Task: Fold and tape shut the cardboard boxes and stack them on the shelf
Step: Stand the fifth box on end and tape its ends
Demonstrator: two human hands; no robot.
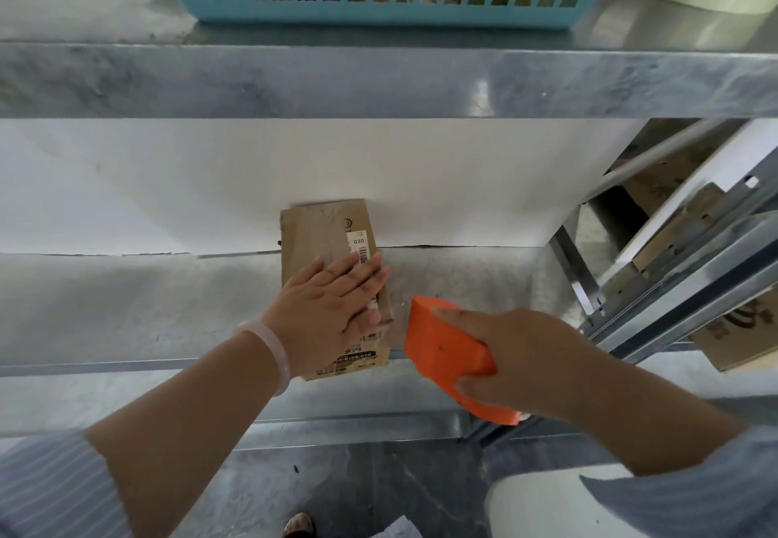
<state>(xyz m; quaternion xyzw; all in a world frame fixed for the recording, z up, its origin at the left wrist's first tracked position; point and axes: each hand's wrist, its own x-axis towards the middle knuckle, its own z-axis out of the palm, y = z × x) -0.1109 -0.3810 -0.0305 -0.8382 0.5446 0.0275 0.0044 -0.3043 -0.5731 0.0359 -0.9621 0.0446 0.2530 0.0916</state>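
Right fingers (456, 315) grip dispenser (442, 346); left fingers (358, 280) press box (318, 234).

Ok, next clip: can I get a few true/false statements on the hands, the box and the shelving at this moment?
1. The left hand lies flat on the cardboard box. True.
2. The right hand holds nothing. False: it grips an orange tape dispenser.
3. The cardboard box rests on the metal shelf. True.
4. The tape dispenser sits on top of the cardboard box. False: it is beside the box, to its right.
5. The basket at the top of the view is red. False: the basket is blue.
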